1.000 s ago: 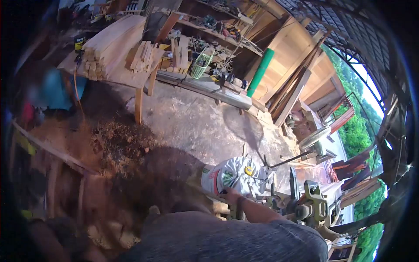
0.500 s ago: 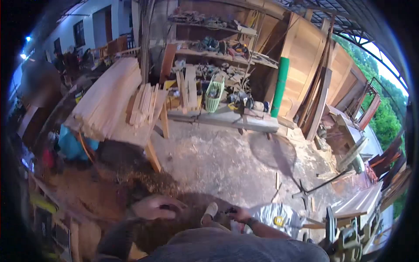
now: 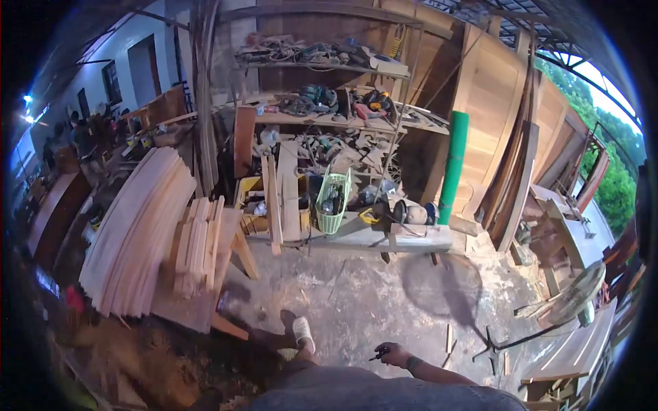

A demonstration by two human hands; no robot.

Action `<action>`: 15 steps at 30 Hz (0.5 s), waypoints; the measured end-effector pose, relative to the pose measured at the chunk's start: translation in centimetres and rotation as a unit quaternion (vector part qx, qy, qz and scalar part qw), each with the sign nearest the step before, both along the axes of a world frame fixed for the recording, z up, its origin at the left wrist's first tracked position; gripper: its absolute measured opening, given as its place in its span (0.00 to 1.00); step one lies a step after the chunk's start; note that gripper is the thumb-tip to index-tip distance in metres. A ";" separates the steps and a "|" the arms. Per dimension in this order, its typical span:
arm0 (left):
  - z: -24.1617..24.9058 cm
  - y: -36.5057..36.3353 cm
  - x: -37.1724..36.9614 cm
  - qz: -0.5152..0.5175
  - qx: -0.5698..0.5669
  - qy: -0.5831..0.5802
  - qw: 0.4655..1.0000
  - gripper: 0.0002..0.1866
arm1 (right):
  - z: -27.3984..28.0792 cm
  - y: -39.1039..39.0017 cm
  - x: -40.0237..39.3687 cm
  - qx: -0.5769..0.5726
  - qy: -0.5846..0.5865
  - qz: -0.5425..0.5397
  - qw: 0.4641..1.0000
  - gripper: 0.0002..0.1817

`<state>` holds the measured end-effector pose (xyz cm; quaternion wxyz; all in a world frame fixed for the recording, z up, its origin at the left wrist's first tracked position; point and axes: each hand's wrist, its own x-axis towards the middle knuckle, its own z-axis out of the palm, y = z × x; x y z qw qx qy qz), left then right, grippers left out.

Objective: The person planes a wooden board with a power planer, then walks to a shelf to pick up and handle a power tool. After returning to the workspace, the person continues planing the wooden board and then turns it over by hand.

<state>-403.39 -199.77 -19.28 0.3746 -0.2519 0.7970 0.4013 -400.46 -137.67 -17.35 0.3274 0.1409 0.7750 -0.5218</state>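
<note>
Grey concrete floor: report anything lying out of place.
A thin, pale wooden strip lies loose on the floor, right of the person's right hand, which holds a small dark object. It looks stray, apart from the stacked pale timber boards.

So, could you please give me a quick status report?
Right hand holding small dark object. Left hand not visible. Possible obstacles: table at left, stand at right.

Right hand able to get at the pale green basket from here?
Probably not without stepping closer: the pale green basket stands across a stretch of floor from the right hand. The way between looks free, but the hand holds a small dark item.
</note>
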 end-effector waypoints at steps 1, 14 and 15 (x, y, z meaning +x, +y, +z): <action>-0.9 0.4 -3.2 0.001 0.005 0.001 1.000 0.20 | 0.3 -0.4 -3.6 0.004 0.001 0.014 1.000 0.26; 2.9 13.0 -58.1 -0.252 0.134 0.397 0.872 0.15 | 13.9 1.8 -43.1 0.162 0.214 0.102 0.958 0.27; 4.0 14.8 -62.6 -0.272 0.153 0.451 0.836 0.14 | 13.5 3.0 -45.1 0.159 0.236 0.096 0.954 0.27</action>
